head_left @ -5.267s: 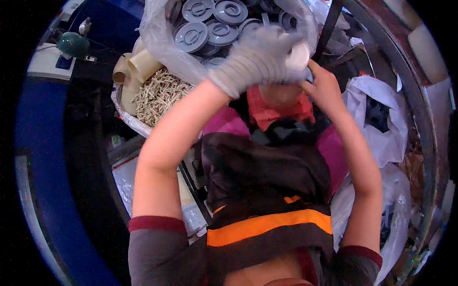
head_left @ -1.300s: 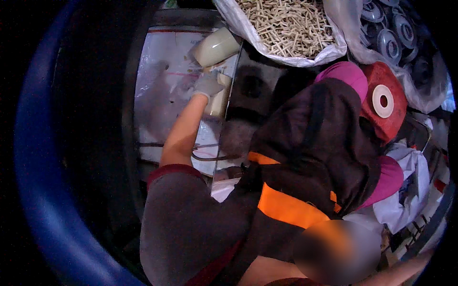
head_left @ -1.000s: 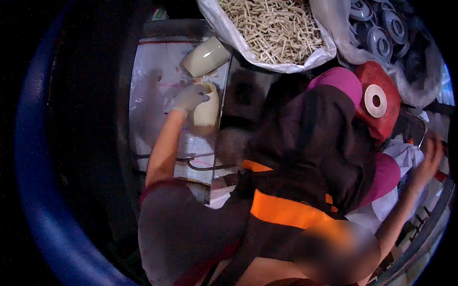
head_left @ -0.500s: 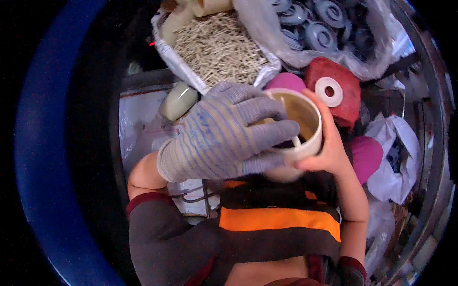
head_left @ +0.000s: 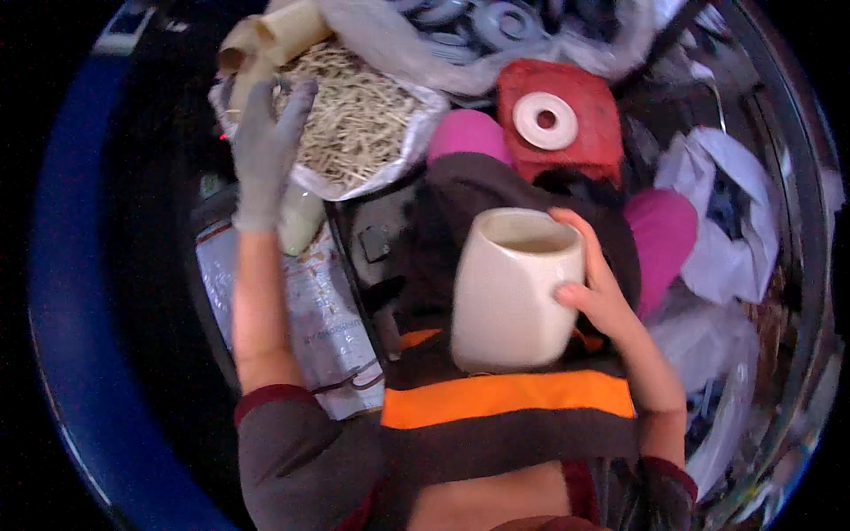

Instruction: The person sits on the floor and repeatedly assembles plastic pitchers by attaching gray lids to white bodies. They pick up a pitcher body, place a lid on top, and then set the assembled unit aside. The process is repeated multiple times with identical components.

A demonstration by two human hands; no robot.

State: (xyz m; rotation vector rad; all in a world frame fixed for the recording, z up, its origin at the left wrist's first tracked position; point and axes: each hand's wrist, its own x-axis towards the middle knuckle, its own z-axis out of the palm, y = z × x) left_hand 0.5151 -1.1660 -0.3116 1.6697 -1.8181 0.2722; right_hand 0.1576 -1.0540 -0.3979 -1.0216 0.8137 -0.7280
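My bare right hand grips the rim and side of a cream, cup-shaped vessel, held upright above my lap. The vessel has rounded, slightly squared sides and an open top. Off to the left, my left hand wears a grey glove and reaches to the left edge of a white sack of short pale sticks. Its thumb and fingers are spread, though a little blurred. Cream tubes lie just beyond its fingertips. A pale, glossy rounded piece rests beside my left wrist.
A red block bears a white ring ahead of my lap. Behind it, a clear plastic bag holds grey discs. White bags stand at the right. A printed sheet lies by my left arm.
My gloved left hand has left the vessel's opening and swung far left to the sack. The right hand has kept the vessel, now lower and with its side in view.
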